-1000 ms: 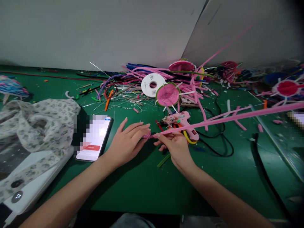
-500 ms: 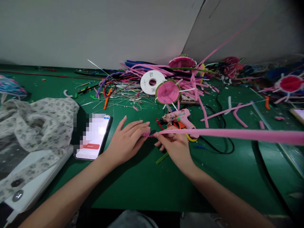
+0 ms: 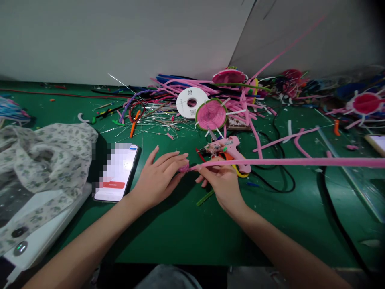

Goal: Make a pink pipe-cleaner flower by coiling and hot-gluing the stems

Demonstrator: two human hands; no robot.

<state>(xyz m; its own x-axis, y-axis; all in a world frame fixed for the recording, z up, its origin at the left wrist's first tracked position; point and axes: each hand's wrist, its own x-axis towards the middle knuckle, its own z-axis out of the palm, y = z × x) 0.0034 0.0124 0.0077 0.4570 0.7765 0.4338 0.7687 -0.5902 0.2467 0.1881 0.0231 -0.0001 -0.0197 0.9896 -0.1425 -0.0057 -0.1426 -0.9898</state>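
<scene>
My left hand pinches a small pink coil between thumb and fingers, which hide most of it. From that coil a long pink pipe cleaner runs out to the right edge of the view. Close to the coil, my right hand grips this strand between thumb and forefinger. Just behind the right hand lies a pink glue gun, with orange-handled scissors partly under it. A short green pipe cleaner piece rests on the table below the right hand.
A pink coiled disc with a green rim leans by a white spool. Behind them are piled pipe cleaners. A lit phone and a patterned cloth lie at left. A black cable crosses the right side.
The stretched pink strand at right sits slightly higher and looks straighter. Both hands keep nearly the same place and hold; the whole view has shifted a little.
</scene>
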